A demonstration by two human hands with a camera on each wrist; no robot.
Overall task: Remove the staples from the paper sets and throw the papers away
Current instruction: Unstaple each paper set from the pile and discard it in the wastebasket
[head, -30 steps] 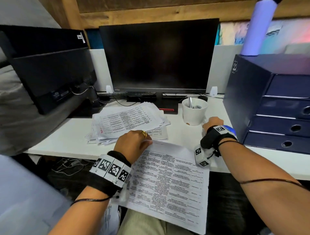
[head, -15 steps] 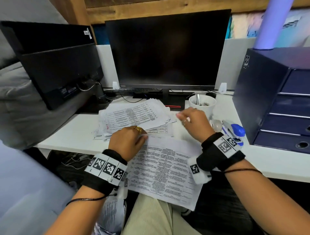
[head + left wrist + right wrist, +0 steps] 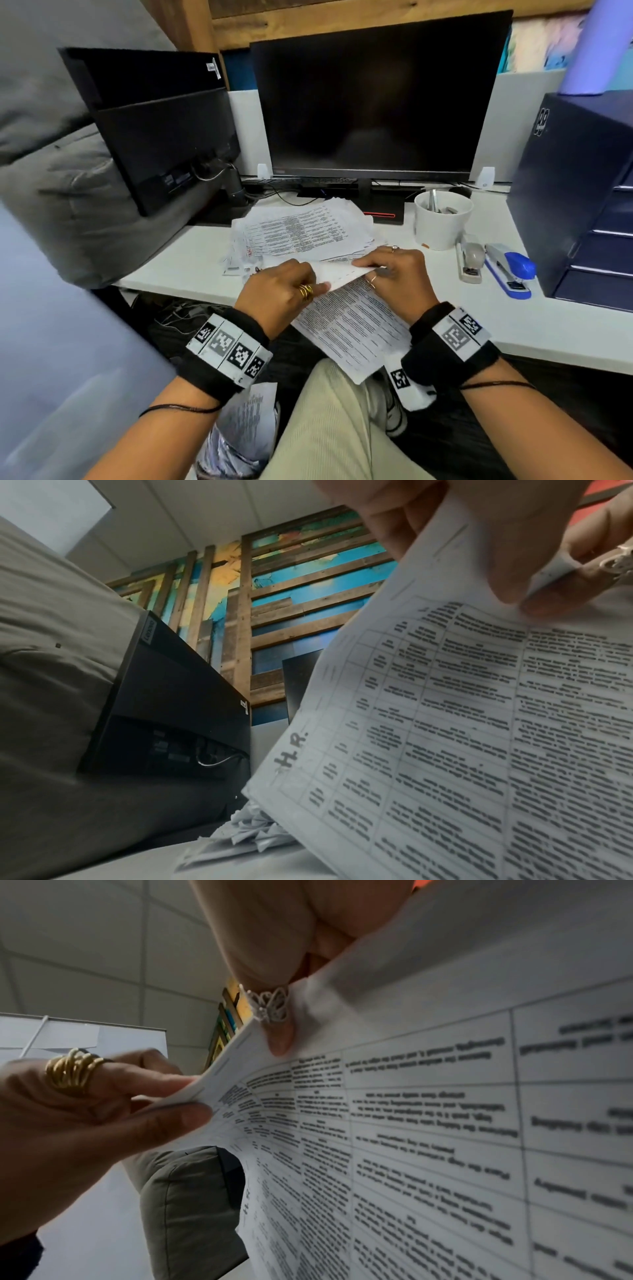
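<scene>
Fig.: right hand (image 3: 394, 274), off the stapler (image 3: 510, 270) at 3 o'clock, now pinches the stapled paper set (image 3: 349, 322) w/ left hand (image 3: 284, 291), both gripping its top edge; staple removal likely next.

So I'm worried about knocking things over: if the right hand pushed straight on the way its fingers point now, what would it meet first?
The right hand points leftward across the held paper set, so it would most likely meet the left hand pinching the same top edge. Depth is unclear.
</scene>
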